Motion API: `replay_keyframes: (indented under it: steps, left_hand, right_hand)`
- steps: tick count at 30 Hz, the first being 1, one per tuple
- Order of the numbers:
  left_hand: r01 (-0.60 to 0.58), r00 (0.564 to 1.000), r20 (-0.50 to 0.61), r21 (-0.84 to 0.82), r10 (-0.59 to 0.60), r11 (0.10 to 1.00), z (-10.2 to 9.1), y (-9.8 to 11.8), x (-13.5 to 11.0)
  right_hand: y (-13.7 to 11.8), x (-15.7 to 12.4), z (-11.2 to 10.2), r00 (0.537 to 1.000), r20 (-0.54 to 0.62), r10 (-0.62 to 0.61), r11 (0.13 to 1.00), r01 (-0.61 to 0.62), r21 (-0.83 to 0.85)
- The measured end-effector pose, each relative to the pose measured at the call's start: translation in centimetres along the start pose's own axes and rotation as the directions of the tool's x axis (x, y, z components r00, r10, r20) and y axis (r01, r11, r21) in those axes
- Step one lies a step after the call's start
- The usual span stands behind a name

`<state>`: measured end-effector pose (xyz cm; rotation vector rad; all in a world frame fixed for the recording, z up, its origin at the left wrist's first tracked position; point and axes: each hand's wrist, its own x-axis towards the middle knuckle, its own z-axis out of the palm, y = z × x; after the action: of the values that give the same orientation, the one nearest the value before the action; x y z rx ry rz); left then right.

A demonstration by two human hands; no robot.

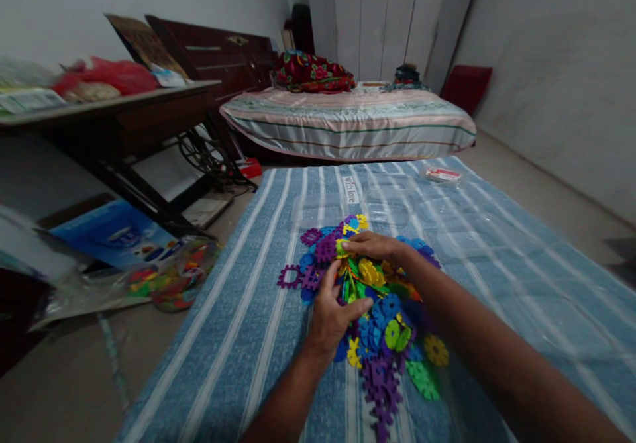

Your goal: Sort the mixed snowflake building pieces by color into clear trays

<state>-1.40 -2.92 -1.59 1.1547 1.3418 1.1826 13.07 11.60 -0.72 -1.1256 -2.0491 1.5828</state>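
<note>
Head view: both your hands are on a heap of coloured plastic pieces (377, 327) on the striped bench (223, 337), likely kept centred for easy reach
Left hand (328, 317): part open, thumb and fingers spread against the heap's left side, perhaps steadying it; no piece clearly gripped
Right hand (377, 246): reaches over the far side, fingertips at a yellow-green piece (340, 248); cannot tell whether you pinch it
Purple pieces (381, 387): trail from the heap towards you
Clear trays (318, 212): just beyond the heap, probably there to leave your hands room
</note>
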Motion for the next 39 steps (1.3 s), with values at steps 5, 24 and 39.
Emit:
replay_keyframes:
  steps: [5, 24, 39]
  left_hand:
    - [0.016, 0.994, 0.106, -0.05, -0.011, 0.999, 1.4, 1.7, 0.0]
    - [-0.201, 0.949, 0.079, 0.897, 0.305, 0.393, -3.1, 2.4, 2.8]
    - [-0.262, 0.959, 0.191, 0.879, 0.209, 0.399, 0.0, 1.2, 3.0]
  right_hand:
    - [-1.4, -2.4, 0.1, 0.997, 0.048, -0.066, 0.992, 0.061, 0.108]
    - [3.2, -14.9, -3.3, 0.673, -0.716, 0.184, 0.838, -0.488, -0.243]
    - [3.1, -8.0, 0.6, 0.808, -0.574, 0.132, 0.894, -0.347, -0.283]
